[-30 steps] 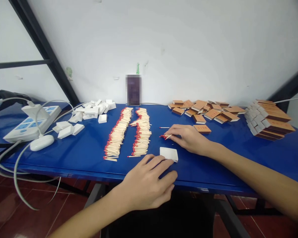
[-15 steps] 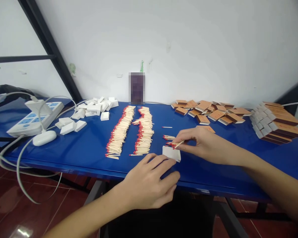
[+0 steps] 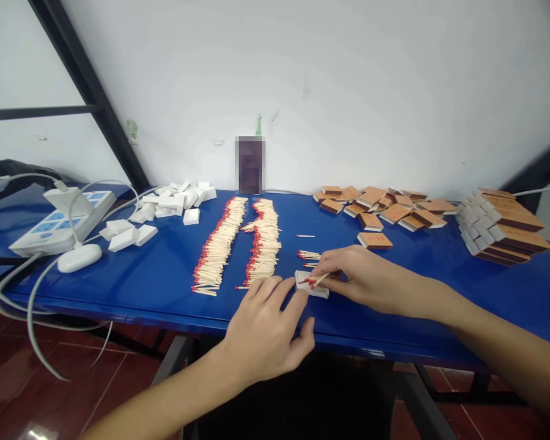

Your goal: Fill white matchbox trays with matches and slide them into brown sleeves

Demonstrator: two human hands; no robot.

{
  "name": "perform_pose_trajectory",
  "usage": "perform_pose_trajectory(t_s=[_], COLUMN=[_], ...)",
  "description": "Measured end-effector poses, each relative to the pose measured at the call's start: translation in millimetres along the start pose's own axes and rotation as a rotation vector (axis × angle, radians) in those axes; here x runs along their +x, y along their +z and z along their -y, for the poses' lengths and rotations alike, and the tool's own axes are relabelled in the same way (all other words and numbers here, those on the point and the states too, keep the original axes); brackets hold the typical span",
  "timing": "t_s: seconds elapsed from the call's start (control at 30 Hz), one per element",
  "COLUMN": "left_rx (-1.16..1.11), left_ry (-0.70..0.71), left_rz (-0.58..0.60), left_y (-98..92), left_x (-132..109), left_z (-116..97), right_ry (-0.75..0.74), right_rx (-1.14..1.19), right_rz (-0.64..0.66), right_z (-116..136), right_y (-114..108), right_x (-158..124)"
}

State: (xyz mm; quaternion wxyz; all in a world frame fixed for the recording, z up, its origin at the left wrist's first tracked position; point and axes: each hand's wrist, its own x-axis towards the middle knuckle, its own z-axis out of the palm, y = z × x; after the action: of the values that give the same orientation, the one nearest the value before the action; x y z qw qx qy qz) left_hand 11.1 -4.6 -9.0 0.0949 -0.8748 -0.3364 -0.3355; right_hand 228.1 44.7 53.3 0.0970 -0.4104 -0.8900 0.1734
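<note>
My right hand [image 3: 366,281] pinches several red-tipped matches [image 3: 318,280] over a small white tray [image 3: 319,293] near the table's front edge. At the tray's left side rests my left hand [image 3: 268,330], its fingers bent but apart, fingertips near the tray's edge. Just behind the tray lies a small group of matches [image 3: 308,255], partly hidden by my right hand, and a single match [image 3: 306,236] is farther back. Two long rows of matches, a left row [image 3: 220,244] and a right row [image 3: 264,241], run toward the wall, red heads to the left.
White trays [image 3: 167,201] are heaped at the back left, beside a power strip [image 3: 64,223] with cables. Orange matchbox sleeves [image 3: 376,198] lie scattered at the back right; stacked matchboxes [image 3: 499,226] stand farther right. A pixelated dark object [image 3: 250,165] leans against the wall.
My right hand has moved left and down, bringing the matches over the tray. My left hand has shifted slightly left and its fingers have spread. The view has shifted slightly.
</note>
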Motion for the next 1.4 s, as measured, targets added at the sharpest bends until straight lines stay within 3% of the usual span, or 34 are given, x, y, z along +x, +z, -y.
perform_pose_trajectory(t_s=[0.73, 1.4], left_rx=[-0.020, -0.014], left_ry=[0.046, 0.059], left_rz=[0.022, 0.029], left_y=[0.0, -0.6], left_x=[-0.5, -1.0], left_z=[0.5, 0.1], right_ry=[-0.061, -0.084], right_rx=[-0.047, 0.011], right_rz=[-0.037, -0.060], right_z=[2.3, 1.7], right_y=[13.1, -8.8], right_x=[5.2, -6.6])
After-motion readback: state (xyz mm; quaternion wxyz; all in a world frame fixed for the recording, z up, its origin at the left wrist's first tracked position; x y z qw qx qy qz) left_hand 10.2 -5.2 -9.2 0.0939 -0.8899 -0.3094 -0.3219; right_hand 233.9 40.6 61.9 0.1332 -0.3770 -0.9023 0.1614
